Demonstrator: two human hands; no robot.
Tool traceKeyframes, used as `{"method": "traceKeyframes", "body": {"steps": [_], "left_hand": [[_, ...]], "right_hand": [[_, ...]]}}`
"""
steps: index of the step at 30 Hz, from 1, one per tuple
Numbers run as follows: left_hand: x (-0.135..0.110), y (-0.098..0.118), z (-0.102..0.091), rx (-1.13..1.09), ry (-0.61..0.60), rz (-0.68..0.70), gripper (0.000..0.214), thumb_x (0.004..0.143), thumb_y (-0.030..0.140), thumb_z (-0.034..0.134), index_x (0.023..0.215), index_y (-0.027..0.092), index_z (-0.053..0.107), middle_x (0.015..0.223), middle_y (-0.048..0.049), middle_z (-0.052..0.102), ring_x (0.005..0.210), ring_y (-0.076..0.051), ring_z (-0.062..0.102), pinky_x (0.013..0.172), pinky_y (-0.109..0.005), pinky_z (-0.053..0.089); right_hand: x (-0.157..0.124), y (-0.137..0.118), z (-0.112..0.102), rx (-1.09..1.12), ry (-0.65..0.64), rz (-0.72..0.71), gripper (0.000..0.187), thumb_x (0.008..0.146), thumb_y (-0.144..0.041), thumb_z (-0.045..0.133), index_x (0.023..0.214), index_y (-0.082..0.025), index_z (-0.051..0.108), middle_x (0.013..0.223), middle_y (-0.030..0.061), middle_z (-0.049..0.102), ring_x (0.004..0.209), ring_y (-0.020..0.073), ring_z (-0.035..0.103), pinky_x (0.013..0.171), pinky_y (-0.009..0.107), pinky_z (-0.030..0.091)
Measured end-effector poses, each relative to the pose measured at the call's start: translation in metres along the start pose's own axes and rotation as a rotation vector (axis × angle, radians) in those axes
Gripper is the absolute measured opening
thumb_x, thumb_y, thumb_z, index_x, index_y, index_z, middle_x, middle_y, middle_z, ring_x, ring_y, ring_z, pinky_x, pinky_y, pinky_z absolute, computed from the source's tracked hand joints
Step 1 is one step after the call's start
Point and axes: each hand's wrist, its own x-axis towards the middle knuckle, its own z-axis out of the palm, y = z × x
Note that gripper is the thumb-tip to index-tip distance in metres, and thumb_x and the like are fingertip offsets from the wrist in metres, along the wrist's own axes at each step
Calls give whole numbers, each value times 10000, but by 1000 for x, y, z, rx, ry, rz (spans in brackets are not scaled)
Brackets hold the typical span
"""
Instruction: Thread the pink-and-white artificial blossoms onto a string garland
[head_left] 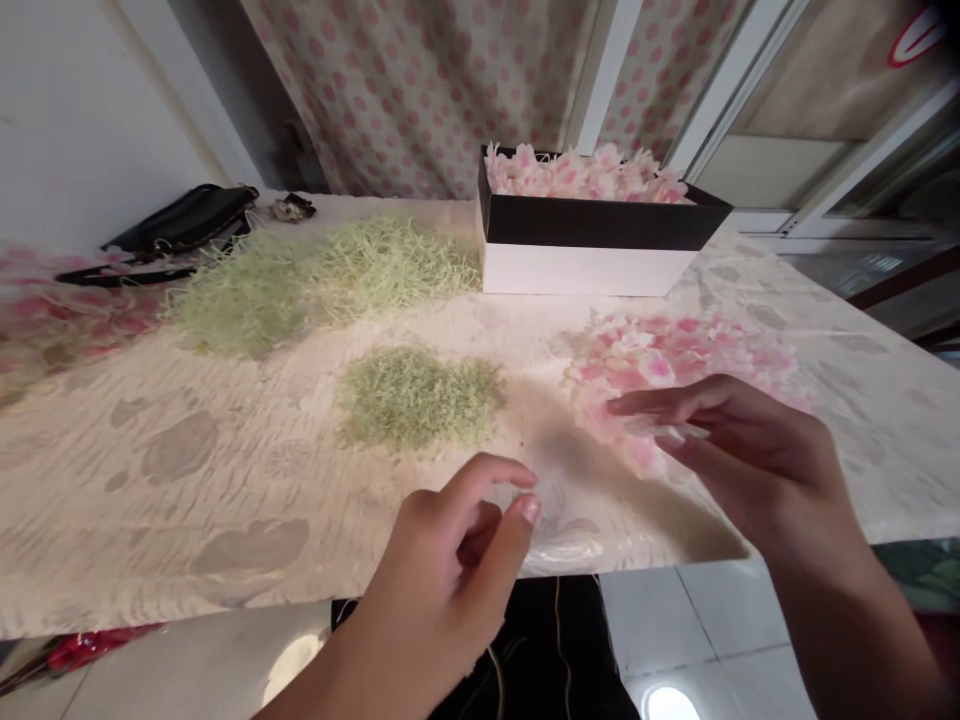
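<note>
My right hand [757,455] is raised over the right side of the table, its fingers and thumb pinching a pale, see-through piece that looks like a flower petal [679,432]. Just beyond and below it lies a loose pile of pink and white artificial petals [690,350]. My left hand [469,535] hovers near the front edge, fingers loosely curled, with a small gap between index finger and thumb and nothing seen in it. Past that hand sits a small mound of fine green shredded filler [420,398].
A black and white box [592,268] filled with pink blossoms stands at the back. Larger heaps of light green shreds [382,265] lie left of it. More pink flowers [67,320], a black bag [187,215] and a patterned tablecloth [247,480] are on the left.
</note>
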Motion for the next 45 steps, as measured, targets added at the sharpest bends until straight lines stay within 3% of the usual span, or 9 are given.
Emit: {"method": "traceKeyframes", "body": {"steps": [4, 7, 11, 15, 17, 22, 34, 39, 45], "left_hand": [[8, 6, -2, -142, -55, -136, 259, 940, 348, 506, 1177, 252, 464, 520, 115, 337, 457, -93, 317, 430, -191, 248], [15, 6, -1, -256, -134, -148, 179, 925, 385, 541, 1036, 244, 548, 498, 114, 326, 431, -82, 294, 413, -193, 219], [17, 0, 1, -303, -185, -84, 323, 948, 347, 508, 667, 195, 470, 467, 105, 241, 404, -63, 224, 393, -221, 145], [9, -5, 2, -216, -123, 12, 288, 965, 350, 493, 724, 193, 517, 506, 97, 237, 448, -71, 202, 412, -230, 164], [4, -6, 1, -151, -118, 58, 251, 968, 307, 494, 748, 197, 544, 520, 93, 217, 457, -75, 206, 424, -234, 182], [-5, -5, -1, -106, -136, 66, 237, 954, 249, 513, 721, 206, 496, 549, 86, 189, 482, -82, 228, 443, -234, 207], [-10, -4, 2, 35, -177, 133, 143, 974, 214, 439, 897, 251, 554, 545, 92, 291, 456, -77, 299, 427, -196, 252], [-12, -5, 1, 128, -159, 198, 149, 964, 172, 440, 915, 239, 564, 581, 84, 390, 478, -72, 405, 497, -201, 343], [-15, -6, -6, 55, -97, 119, 239, 982, 151, 364, 1028, 284, 557, 799, 48, 583, 694, -82, 596, 707, -190, 473]], "right_hand": [[-6, -5, 9, 381, -82, 110, 103, 808, -298, 730, 785, -265, 636, 976, 8, 759, 976, 205, 694, 838, 318, 555], [-9, -5, 14, 510, -231, 120, 82, 810, -276, 725, 790, -276, 645, 974, -4, 757, 942, 191, 698, 819, 298, 563], [-15, -9, 14, 431, -356, 95, 48, 811, -268, 724, 803, -290, 682, 1046, 18, 702, 1024, 208, 648, 912, 341, 527], [-21, -21, 16, 257, -437, 21, 33, 796, -286, 743, 769, -285, 725, 1347, 23, 552, 1366, 259, 367, 1120, 405, 343], [-23, -25, 21, 207, -450, 40, 54, 813, -237, 725, 788, -284, 724, 1342, 30, 553, 1331, 249, 419, 1072, 374, 407], [-26, -27, 37, 320, -359, 121, 163, 811, -110, 701, 844, -269, 686, 899, 5, 671, 835, 133, 662, 762, 221, 546], [-32, -30, 42, 142, -367, 52, 153, 855, -113, 627, 815, -252, 576, 824, -30, 603, 755, 110, 611, 685, 209, 500], [-34, -27, 44, 39, -396, 176, 144, 924, -231, 558, 1050, -300, 549, 848, -27, 611, 801, 119, 622, 707, 215, 507], [-27, -17, 38, 122, -483, 113, 104, 933, -210, 540, 841, -236, 581, 811, -14, 572, 745, 117, 574, 658, 226, 447]]}}
